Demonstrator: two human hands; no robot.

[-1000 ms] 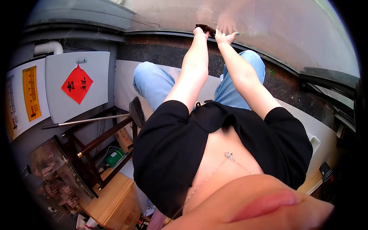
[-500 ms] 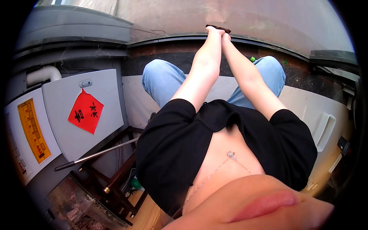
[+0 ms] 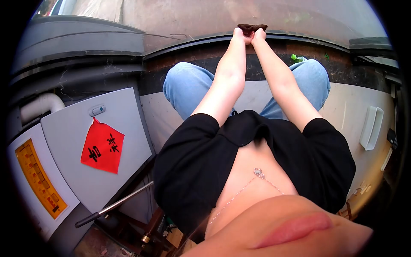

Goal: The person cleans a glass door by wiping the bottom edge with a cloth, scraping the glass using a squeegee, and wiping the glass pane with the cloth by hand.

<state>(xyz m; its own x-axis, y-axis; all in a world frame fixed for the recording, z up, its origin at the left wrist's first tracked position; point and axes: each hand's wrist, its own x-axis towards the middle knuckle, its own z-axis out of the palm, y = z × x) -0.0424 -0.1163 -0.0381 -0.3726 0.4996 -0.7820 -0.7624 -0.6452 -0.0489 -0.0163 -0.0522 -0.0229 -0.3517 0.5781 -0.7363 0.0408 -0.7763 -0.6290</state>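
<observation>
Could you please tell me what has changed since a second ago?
The right hand, spread-fingered beside the brown cloth before, has drawn in close to the left hand; its grip is unclear. The view has shifted, revealing a green object by the right knee. The left hand remains at the cloth.

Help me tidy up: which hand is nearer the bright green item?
The right hand, at the right end of the brown cloth; the left hand is farther from the bright green item.

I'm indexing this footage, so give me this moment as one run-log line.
left hand: on dark cloth | right hand: on dark cloth | dark cloth: at pane, contact unclear
</observation>
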